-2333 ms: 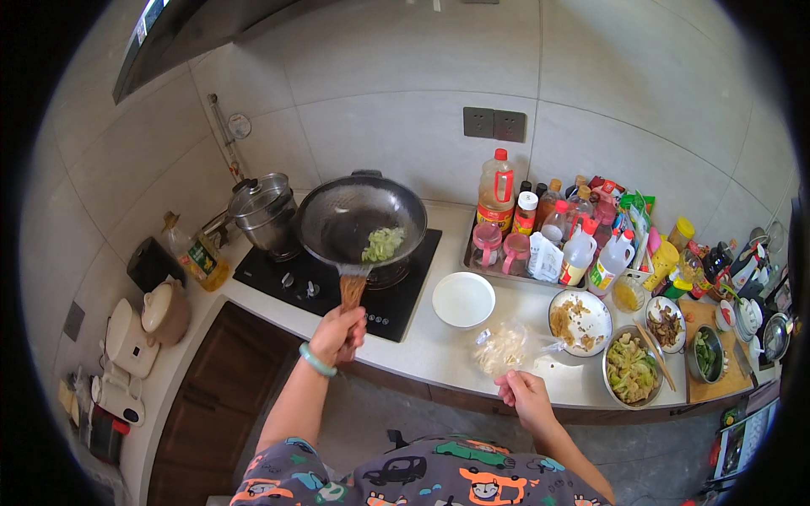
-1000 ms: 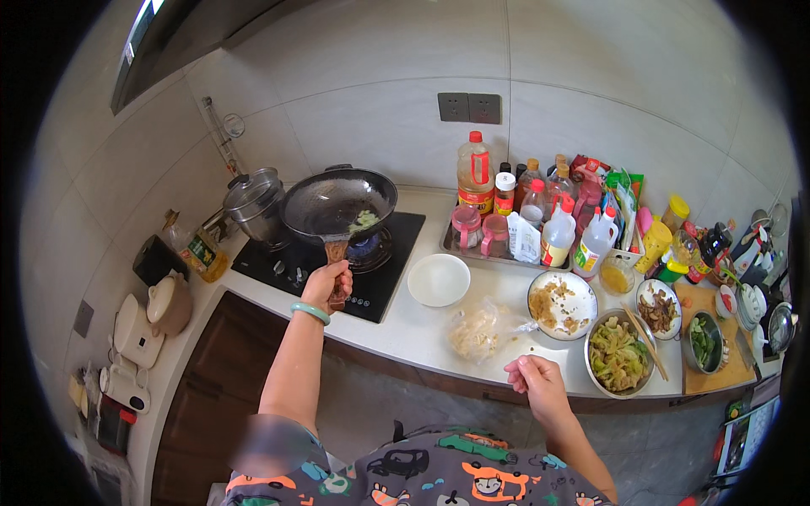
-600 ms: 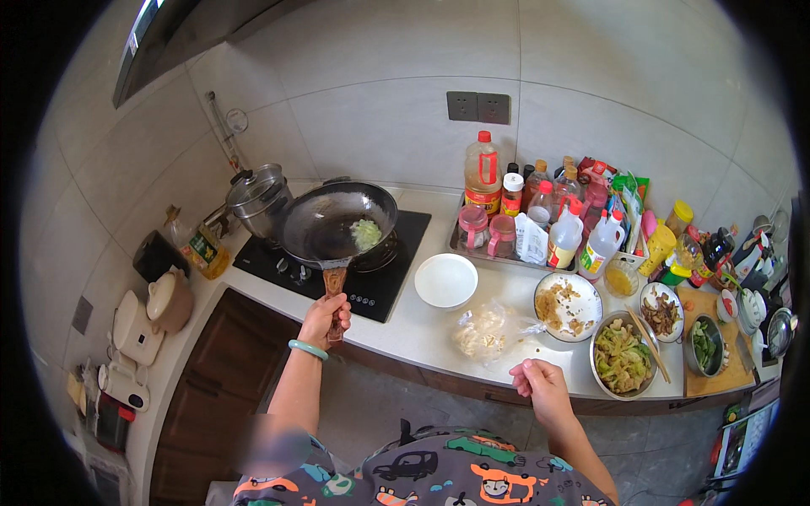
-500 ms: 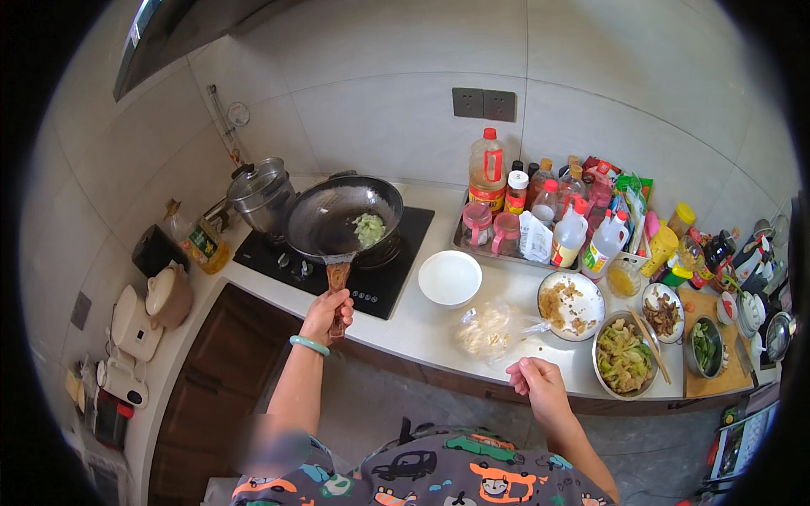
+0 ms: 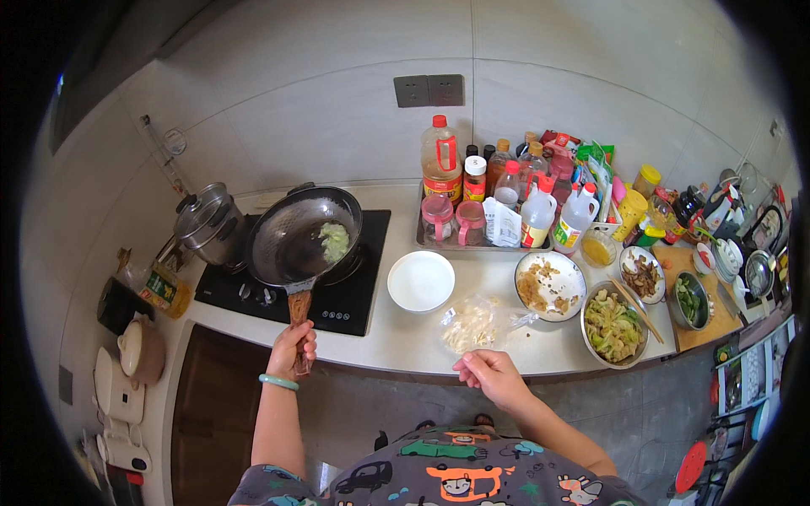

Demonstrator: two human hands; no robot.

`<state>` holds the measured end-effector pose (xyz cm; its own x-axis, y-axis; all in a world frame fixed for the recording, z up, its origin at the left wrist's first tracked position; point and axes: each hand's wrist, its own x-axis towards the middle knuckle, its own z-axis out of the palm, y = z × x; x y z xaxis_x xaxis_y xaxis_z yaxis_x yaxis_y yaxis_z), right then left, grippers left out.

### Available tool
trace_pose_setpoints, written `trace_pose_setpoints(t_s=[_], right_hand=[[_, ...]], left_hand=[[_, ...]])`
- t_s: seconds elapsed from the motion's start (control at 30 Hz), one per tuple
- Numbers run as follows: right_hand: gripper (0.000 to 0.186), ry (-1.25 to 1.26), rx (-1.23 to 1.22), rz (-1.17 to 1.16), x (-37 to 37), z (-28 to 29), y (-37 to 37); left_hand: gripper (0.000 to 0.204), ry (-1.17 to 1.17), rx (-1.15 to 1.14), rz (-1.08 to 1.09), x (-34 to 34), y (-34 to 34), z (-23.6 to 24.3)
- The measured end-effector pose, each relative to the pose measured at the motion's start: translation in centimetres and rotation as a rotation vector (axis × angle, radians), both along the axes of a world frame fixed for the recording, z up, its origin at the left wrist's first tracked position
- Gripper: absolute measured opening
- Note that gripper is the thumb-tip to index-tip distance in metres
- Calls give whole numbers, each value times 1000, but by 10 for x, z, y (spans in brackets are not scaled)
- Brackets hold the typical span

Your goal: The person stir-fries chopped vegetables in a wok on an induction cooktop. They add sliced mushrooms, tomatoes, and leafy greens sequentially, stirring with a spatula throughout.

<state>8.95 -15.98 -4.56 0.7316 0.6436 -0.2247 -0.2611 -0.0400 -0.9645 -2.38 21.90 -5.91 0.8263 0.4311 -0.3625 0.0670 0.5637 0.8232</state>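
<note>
- Left of centre in the frame, a dark wok [image 5: 291, 244] stands over a black cooktop [image 5: 350, 308], its wooden handle [image 5: 299, 305] pointing toward the lower edge; whether its base touches the burner cannot be told.
- Inside the wok, toward its right wall, a small heap of chopped pale-green vegetable [image 5: 334, 242].
- Below the wok, the left hand [image 5: 294, 344] is wrapped around the wooden handle; a pale-green bangle [image 5: 278, 382] circles that wrist.
- Just below the frame's centre, the right hand [image 5: 483, 371] is loosely curled at the front edge of the pale tabletop [image 5: 506, 278], thumb close to the fingers; whether anything small is pinched there cannot be told.
- Just above the right hand, a clear plastic bag [image 5: 472, 325] of pale pieces lies on the tabletop.
- At the centre, between cooktop and bag, a round white bowl [image 5: 421, 282].
- Right of centre, a dark-rimmed white plate [image 5: 567, 289] with light-brown bits, then a steel bowl [image 5: 620, 365] of leafy vegetables [image 5: 614, 327] with chopsticks [image 5: 639, 312] across its right side.
- Farther right, a small plate [image 5: 651, 298] of dark-brown pieces beside a wooden chopping board [image 5: 696, 336].
- Above the white bowl and plate, a metal tray [image 5: 481, 247] crowded with bottles and jars.
- At the left, beside the wok, a lidded metal pot [image 5: 207, 232].
</note>
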Motion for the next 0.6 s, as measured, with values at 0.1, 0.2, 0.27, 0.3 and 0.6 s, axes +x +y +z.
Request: trace_pose_setpoints(t_s=[0.1, 0.2, 0.27, 0.3, 0.6], right_hand=[[33, -6, 15, 27, -1, -3, 14], [35, -8, 3, 40, 3, -5, 21], [35, -13, -13, 48, 7, -2, 17], [35, -27, -11, 67, 12, 1, 17], [31, -77, 45, 83, 71, 41, -25]], left_hand=[[29, 4, 32, -97, -10, 7, 6], [39, 56, 38, -49, -13, 9, 9], [49, 113, 47, -45, -14, 4, 20], [51, 136, 198, 27, -16, 8, 18], [40, 12, 1239, 100, 107, -123, 84]])
